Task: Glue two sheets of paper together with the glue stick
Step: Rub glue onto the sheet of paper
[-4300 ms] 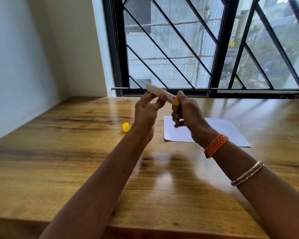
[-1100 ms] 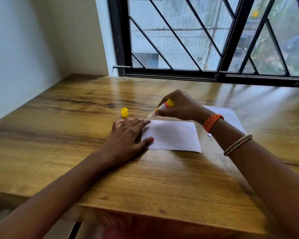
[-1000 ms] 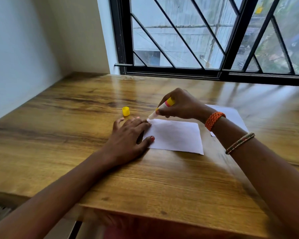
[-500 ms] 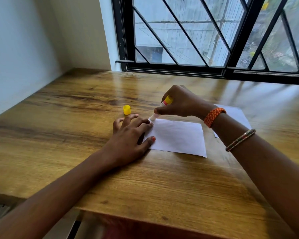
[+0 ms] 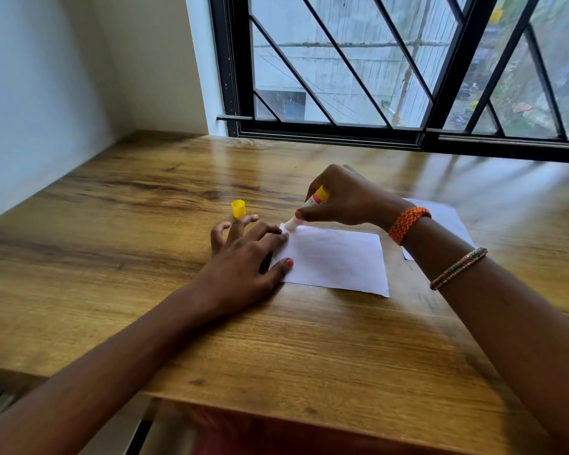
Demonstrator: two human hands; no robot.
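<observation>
Glue stick [image 5: 312, 202] tip on the near sheet's [image 5: 335, 257] far-left corner.
Right hand [image 5: 345, 198] grips it, tilted; left hand [image 5: 243, 261], fingers spread flat, presses the sheet's left edge on the surface [image 5: 112, 224]. Cap [image 5: 238, 208] stands beside.

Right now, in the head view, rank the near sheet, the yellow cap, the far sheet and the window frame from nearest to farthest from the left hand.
1. Near sheet: touching the left hand, under its fingertips, to its right.
2. Yellow cap: just beyond the fingertips, apart from them.
3. Far sheet: further right, behind the right wrist.
4. Window frame: at the table's back edge.
</observation>
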